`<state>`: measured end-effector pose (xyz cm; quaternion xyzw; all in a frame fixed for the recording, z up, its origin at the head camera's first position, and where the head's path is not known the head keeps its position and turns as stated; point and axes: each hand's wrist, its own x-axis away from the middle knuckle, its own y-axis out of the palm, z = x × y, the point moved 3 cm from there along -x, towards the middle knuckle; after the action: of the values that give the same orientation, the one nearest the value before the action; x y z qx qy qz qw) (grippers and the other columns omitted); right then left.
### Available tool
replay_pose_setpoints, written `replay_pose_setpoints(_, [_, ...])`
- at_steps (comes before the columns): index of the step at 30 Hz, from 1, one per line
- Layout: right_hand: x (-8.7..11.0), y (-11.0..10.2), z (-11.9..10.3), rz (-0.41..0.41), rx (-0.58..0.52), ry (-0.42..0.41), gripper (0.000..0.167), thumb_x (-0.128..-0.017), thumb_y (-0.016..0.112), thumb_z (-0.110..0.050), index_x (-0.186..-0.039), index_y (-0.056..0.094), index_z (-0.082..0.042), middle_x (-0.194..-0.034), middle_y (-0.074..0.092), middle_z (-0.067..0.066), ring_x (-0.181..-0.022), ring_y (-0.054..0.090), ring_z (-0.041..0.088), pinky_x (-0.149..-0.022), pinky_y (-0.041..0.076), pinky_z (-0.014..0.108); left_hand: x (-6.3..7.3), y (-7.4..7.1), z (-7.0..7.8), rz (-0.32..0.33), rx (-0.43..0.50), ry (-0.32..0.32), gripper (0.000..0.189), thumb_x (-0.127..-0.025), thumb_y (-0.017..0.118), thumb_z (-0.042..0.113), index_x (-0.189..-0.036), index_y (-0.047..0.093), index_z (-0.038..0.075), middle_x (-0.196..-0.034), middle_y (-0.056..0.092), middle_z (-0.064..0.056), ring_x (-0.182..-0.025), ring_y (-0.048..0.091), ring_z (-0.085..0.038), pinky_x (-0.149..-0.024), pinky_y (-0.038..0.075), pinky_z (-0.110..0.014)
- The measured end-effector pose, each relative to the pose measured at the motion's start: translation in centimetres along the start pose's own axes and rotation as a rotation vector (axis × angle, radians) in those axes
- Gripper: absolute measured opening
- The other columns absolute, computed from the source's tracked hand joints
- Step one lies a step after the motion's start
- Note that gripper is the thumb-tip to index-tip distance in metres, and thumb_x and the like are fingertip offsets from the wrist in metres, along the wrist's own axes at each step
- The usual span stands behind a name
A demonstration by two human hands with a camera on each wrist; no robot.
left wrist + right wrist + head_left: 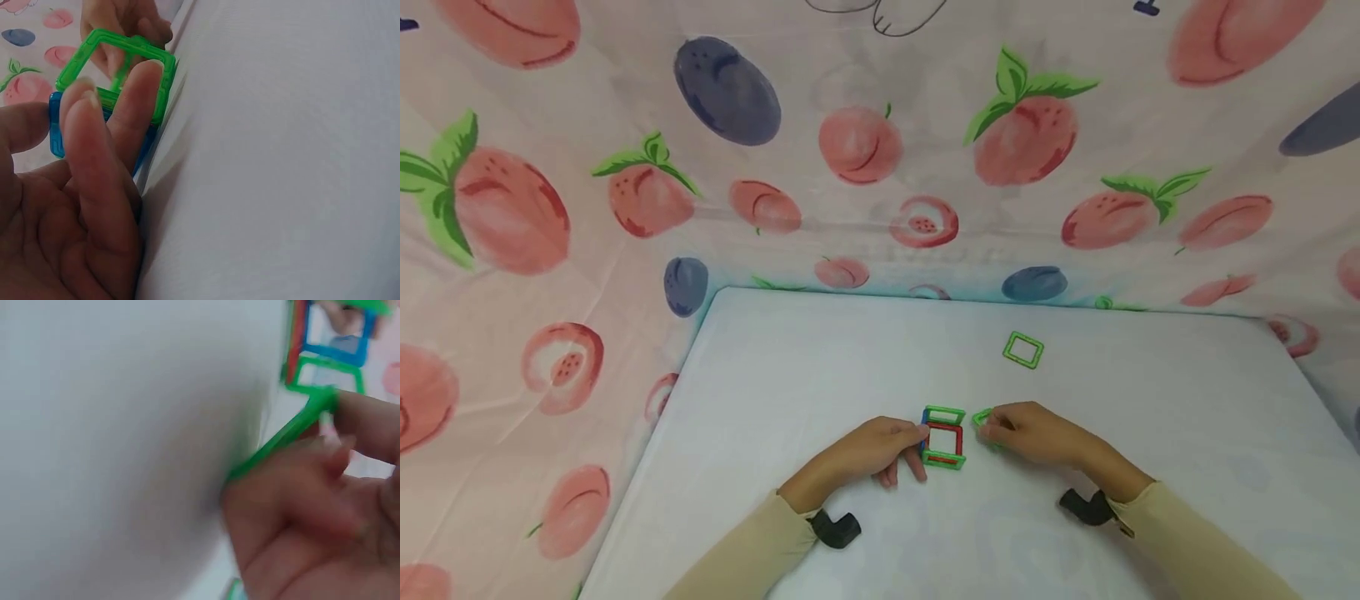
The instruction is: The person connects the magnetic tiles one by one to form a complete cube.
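Note:
A small box shape of open-square magnetic tiles stands on the table, with a red tile [960, 440] at its bottom, green tiles [955, 462] at front and back, and a blue tile [924, 416] on its left. My left hand [876, 446] pinches the blue tile between thumb and fingers; in the left wrist view, other fingers overlap the green front tile [128, 42]. Just right of the box, my right hand [1037, 433] pinches another green tile [284, 437], tilted and close over the table. Fingers hide part of that tile in the head view.
A loose green square tile [1028, 337] lies farther back on the white table [1150, 400], right of the box. Fruit-print cloth [857, 233] hangs behind the table and along its left side. Black bands [837, 529] sit at both wrists.

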<state>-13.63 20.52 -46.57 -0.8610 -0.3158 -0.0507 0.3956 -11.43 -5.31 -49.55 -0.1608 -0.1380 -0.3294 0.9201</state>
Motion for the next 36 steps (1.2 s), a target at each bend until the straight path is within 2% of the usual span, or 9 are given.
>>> replay_pose_setpoints(6, [0.7, 1.2, 0.1, -0.111, -0.369, 0.075, 0.042, -0.109, 0.05, -0.036, -0.094, 0.054, 0.003, -0.066, 0.04, 0.0, -0.061, 0.038, 0.014, -0.058, 0.032, 0.027, 0.0, 0.0, 0.0, -0.021, -0.007, 0.025, 0.04, -0.105, 0.049, 0.052, -0.099, 0.072, 0.02, -0.085, 0.079, 0.002, -0.048, 0.054, -0.011, -0.05, 0.047, -0.025])
replay_pose_setpoints(13, [0.4, 2.5, -1.1, -0.191, -0.558, 0.021, 0.042, -0.11, 0.045, -0.034, -0.112, 0.053, 0.007, -0.077, 0.045, 0.002, -0.069, 0.042, 0.013, -0.061, 0.036, 0.024, 0.0, -0.1, 0.2, -0.03, -0.004, 0.047, 0.045, -0.106, 0.048, 0.052, -0.097, 0.071, 0.015, -0.086, 0.079, -0.001, -0.048, 0.053, -0.01, -0.049, 0.045, -0.024])
replay_pose_setpoints(22, [0.1, 3.3, -0.8, -0.287, -0.774, -0.089, 0.048, -0.113, 0.038, -0.03, -0.133, 0.044, 0.013, -0.088, 0.055, 0.003, -0.075, 0.05, 0.011, -0.069, 0.045, 0.022, 0.1, 0.1, 0.3, -0.03, 0.007, 0.048, 0.044, -0.107, 0.047, 0.05, -0.099, 0.072, 0.014, -0.087, 0.078, -0.004, -0.049, 0.052, -0.012, -0.049, 0.044, -0.025])
replay_pose_setpoints(25, [0.1, 3.1, -0.8, -0.273, -0.762, -0.079, 0.046, -0.112, 0.04, -0.03, -0.129, 0.046, 0.012, -0.093, 0.058, 0.006, -0.078, 0.053, 0.014, -0.069, 0.047, 0.023, 0.1, 0.0, 0.5, -0.027, 0.001, 0.045, 0.043, -0.107, 0.047, 0.05, -0.1, 0.071, 0.015, -0.086, 0.078, -0.004, -0.049, 0.052, -0.013, -0.049, 0.044, -0.025])
replay_pose_setpoints(27, [0.0, 2.7, -0.9, -0.222, -0.716, -0.049, 0.043, -0.111, 0.044, -0.031, -0.122, 0.049, 0.01, -0.092, 0.058, 0.009, -0.079, 0.053, 0.016, -0.067, 0.046, 0.024, 0.0, 0.0, 0.5, -0.02, -0.001, 0.045, 0.04, -0.106, 0.049, 0.049, -0.102, 0.068, 0.015, -0.085, 0.077, -0.003, -0.049, 0.052, -0.013, -0.049, 0.045, -0.026])
replay_pose_setpoints(30, [0.0, 2.0, -0.8, -0.072, -0.595, 0.018, 0.038, -0.109, 0.05, -0.034, -0.114, 0.051, 0.003, -0.087, 0.056, 0.01, -0.077, 0.052, 0.019, -0.065, 0.044, 0.025, -0.2, -0.2, 0.4, 0.011, 0.031, 0.043, 0.037, -0.105, 0.053, 0.048, -0.108, 0.056, 0.011, -0.08, 0.071, -0.004, -0.047, 0.054, -0.015, -0.048, 0.048, -0.027])
replay_pose_setpoints(32, [0.1, 1.6, -0.8, 0.037, -0.49, 0.035, 0.035, -0.107, 0.054, -0.036, -0.118, 0.051, -0.003, -0.085, 0.057, 0.011, -0.075, 0.053, 0.02, -0.064, 0.044, 0.026, -0.3, -0.3, 0.2, 0.034, 0.063, 0.041, 0.039, -0.104, 0.055, 0.048, -0.115, 0.047, 0.012, -0.078, 0.065, -0.005, -0.046, 0.055, -0.016, -0.046, 0.05, -0.027])
replay_pose_setpoints(34, [0.3, 1.4, -1.0, 0.12, -0.347, -0.01, 0.038, -0.104, 0.06, -0.036, -0.129, 0.052, -0.009, -0.087, 0.059, 0.009, -0.075, 0.057, 0.019, -0.065, 0.047, 0.026, -0.4, -0.3, 0.1, 0.051, 0.089, 0.038, 0.044, -0.103, 0.057, 0.049, -0.125, 0.041, 0.014, -0.079, 0.062, -0.005, -0.045, 0.056, -0.017, -0.045, 0.05, -0.028])
replay_pose_setpoints(36, [0.4, 1.5, -1.4, 0.157, -0.19, -0.111, 0.052, -0.1, 0.067, -0.037, -0.141, 0.049, -0.012, -0.092, 0.062, 0.005, -0.074, 0.059, 0.015, -0.066, 0.049, 0.025, -0.5, -0.3, -0.1, 0.048, 0.079, 0.036, 0.05, -0.103, 0.056, 0.051, -0.139, 0.037, 0.02, -0.082, 0.063, -0.005, -0.045, 0.057, -0.017, -0.045, 0.05, -0.028])
